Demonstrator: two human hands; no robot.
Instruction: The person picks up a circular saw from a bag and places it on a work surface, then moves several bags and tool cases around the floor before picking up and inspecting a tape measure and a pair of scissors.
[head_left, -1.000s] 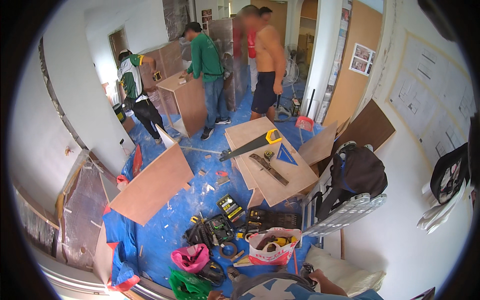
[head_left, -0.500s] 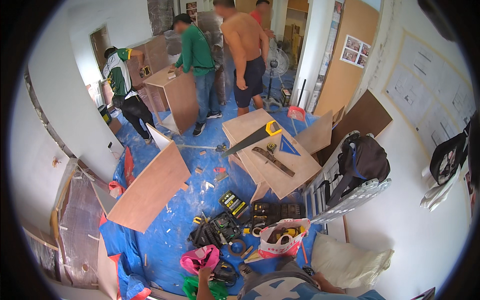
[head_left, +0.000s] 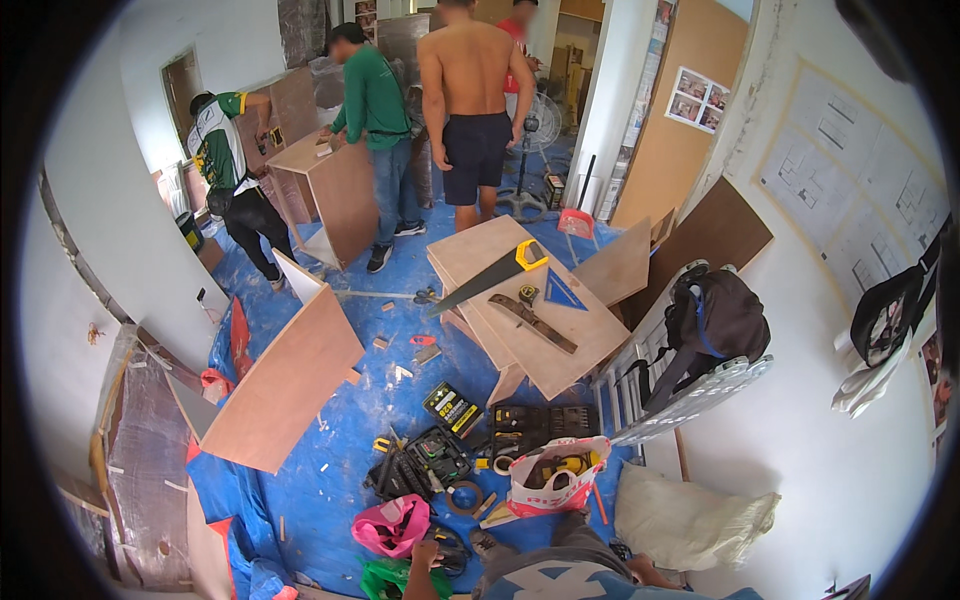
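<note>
My left hand [head_left: 427, 556] hangs at the lower edge, its fingers looking curled; what they hold, if anything, is hidden. Close by lie a pink plastic bag [head_left: 385, 527], a green plastic bag [head_left: 384, 578] and a dark object [head_left: 449, 551] whose kind I cannot make out. My right hand [head_left: 645, 572] is low beside my body, its fingers not clearly visible, near a cream sack [head_left: 690, 510]. In front of my feet stands a white and red shopping bag [head_left: 535, 497] with tools in it. An open tool case [head_left: 440, 455] lies to its left.
A handsaw [head_left: 490, 278], tape measure [head_left: 528, 294] and blue set square [head_left: 565, 292] lie on stacked wooden boards [head_left: 600, 330]. A wooden cabinet piece [head_left: 290, 385] stands at left. Several people work at the back, one with a drill [head_left: 272, 137]. A ladder [head_left: 625, 400] bearing a backpack [head_left: 715, 325] leans right.
The view has shifted slightly, and my left hand sits a little farther right and lower. The shirtless person at the back has turned their back to me.
</note>
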